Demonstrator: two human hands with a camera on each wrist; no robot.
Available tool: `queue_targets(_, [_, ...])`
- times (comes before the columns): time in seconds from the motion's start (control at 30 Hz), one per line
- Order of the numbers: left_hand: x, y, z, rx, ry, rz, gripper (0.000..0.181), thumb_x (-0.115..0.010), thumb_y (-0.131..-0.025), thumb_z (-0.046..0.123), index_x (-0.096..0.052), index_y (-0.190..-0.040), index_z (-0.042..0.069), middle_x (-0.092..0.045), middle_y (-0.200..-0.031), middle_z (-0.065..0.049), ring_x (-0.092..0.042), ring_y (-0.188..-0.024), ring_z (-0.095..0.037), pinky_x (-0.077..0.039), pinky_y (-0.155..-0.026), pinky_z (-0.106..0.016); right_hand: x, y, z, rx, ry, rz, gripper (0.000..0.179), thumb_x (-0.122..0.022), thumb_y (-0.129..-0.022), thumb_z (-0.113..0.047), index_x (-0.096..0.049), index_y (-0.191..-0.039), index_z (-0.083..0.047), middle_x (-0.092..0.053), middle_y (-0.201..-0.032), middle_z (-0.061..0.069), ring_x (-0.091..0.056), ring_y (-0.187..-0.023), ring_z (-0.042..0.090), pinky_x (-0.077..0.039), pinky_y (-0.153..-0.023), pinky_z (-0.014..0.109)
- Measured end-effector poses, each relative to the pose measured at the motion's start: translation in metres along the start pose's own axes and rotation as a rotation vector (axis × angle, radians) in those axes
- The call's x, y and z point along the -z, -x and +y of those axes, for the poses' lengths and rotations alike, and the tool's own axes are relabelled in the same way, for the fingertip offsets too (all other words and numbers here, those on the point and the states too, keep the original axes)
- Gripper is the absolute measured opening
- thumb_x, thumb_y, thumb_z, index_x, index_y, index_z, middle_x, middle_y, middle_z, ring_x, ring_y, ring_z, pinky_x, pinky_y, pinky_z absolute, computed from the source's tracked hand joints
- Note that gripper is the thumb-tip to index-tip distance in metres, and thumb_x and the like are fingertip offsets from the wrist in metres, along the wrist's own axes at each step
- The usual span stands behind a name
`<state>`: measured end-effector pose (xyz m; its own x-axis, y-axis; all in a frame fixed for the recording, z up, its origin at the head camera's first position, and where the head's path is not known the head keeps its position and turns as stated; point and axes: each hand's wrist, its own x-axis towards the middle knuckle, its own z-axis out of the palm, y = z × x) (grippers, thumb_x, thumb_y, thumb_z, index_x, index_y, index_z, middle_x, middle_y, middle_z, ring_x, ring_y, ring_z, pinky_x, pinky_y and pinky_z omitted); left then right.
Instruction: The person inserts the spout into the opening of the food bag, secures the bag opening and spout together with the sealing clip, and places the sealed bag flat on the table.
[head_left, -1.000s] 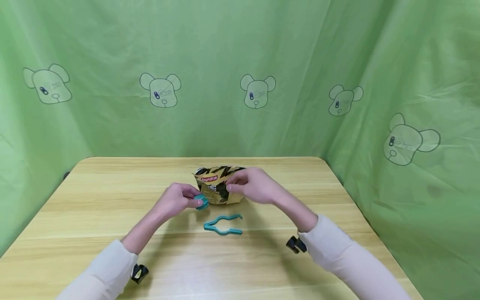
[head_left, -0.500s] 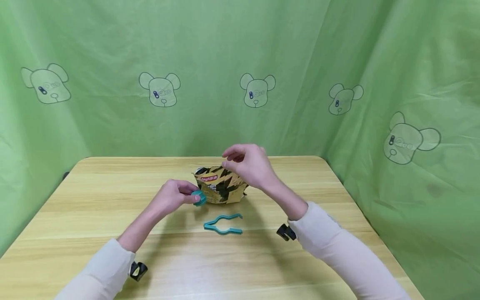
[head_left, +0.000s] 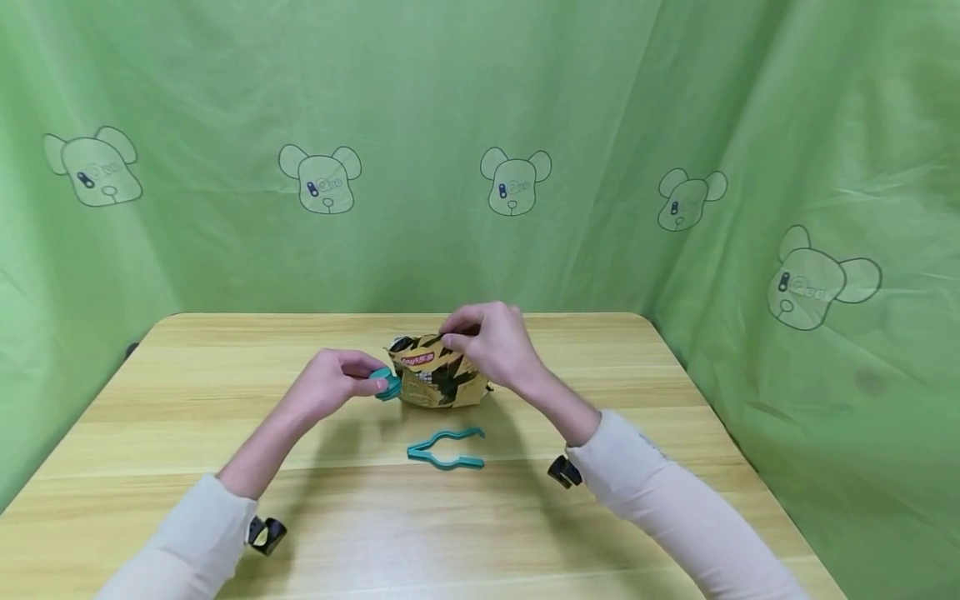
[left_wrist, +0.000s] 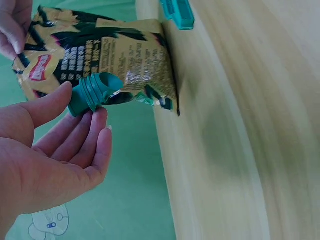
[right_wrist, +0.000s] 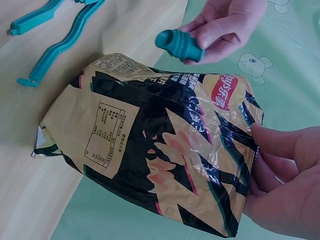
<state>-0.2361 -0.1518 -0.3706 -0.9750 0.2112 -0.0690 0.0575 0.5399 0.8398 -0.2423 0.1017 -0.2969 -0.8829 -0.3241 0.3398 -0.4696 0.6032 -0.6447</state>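
My left hand (head_left: pixel 330 383) pinches a teal plastic pouring spout (left_wrist: pixel 92 92) between thumb and fingers. The spout has a ribbed, threaded body and a slanted open mouth. Just right of it stands a gold and black Lay's chip bag (head_left: pixel 450 379), upright on the table. At the bag's upper edge, my right hand (head_left: pixel 498 346) pinches the film, thumb in front and fingers behind, as the right wrist view (right_wrist: pixel 285 175) makes plain. Whether the bag's top is open cannot be told. A teal bag clip (head_left: pixel 442 450) lies spread apart on the table in front of the bag.
The light wood table (head_left: pixel 360 533) ends at a back edge behind the bag. Green curtains (head_left: pixel 420 100) printed with bear heads hang behind it and along the right side.
My right hand rose from the bag's front, then came down onto its top edge and took hold. The left hand shifted a little left and away with the spout. The clip stayed put.
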Motion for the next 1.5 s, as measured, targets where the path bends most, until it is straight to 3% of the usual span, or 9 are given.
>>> queue_targets(0.43, [0.034, 0.012, 0.018, -0.048, -0.015, -0.007, 0.041, -0.075, -0.093, 0.031, -0.069, -0.128, 0.010, -0.074, -0.119, -0.010, -0.068, -0.113, -0.027, -0.050, -0.103, -0.052, -0.008, 0.000, 0.008, 0.020, -0.017, 0.052, 0.004, -0.075, -0.091, -0.006, -0.079, -0.092, -0.008, -0.078, -0.090, 0.005, -0.071, -0.075, 0.014, -0.059, -0.066, 0.027])
queue_targets(0.73, [0.054, 0.022, 0.041, -0.093, -0.022, 0.066, 0.037, -0.073, -0.095, 0.028, -0.069, -0.128, 0.010, -0.074, -0.116, -0.010, -0.068, -0.108, -0.025, -0.051, -0.101, -0.047, -0.010, -0.001, 0.009, 0.036, -0.029, 0.078, 0.005, -0.075, -0.090, -0.004, -0.079, -0.093, -0.006, -0.078, -0.089, 0.007, -0.073, -0.076, 0.015, -0.061, -0.069, 0.028])
queue_targets(1.0, [0.052, 0.017, 0.057, -0.099, 0.060, 0.107, 0.031, -0.074, -0.094, 0.027, -0.072, -0.122, 0.013, -0.076, -0.113, -0.009, -0.069, -0.109, -0.027, -0.051, -0.102, -0.044, -0.010, -0.001, 0.010, 0.038, -0.037, 0.078, 0.004, -0.076, -0.089, -0.004, -0.079, -0.092, -0.006, -0.078, -0.089, 0.007, -0.074, -0.077, 0.016, -0.061, -0.070, 0.028])
queue_targets(1.5, [0.035, 0.005, 0.064, -0.110, 0.111, 0.069, 0.031, -0.074, -0.094, 0.020, -0.072, -0.123, 0.010, -0.075, -0.114, -0.011, -0.070, -0.108, -0.026, -0.053, -0.102, -0.045, -0.010, -0.001, 0.009, 0.020, -0.036, 0.082, 0.004, -0.077, -0.089, -0.006, -0.079, -0.092, -0.008, -0.078, -0.088, 0.005, -0.074, -0.076, 0.015, -0.061, -0.069, 0.028])
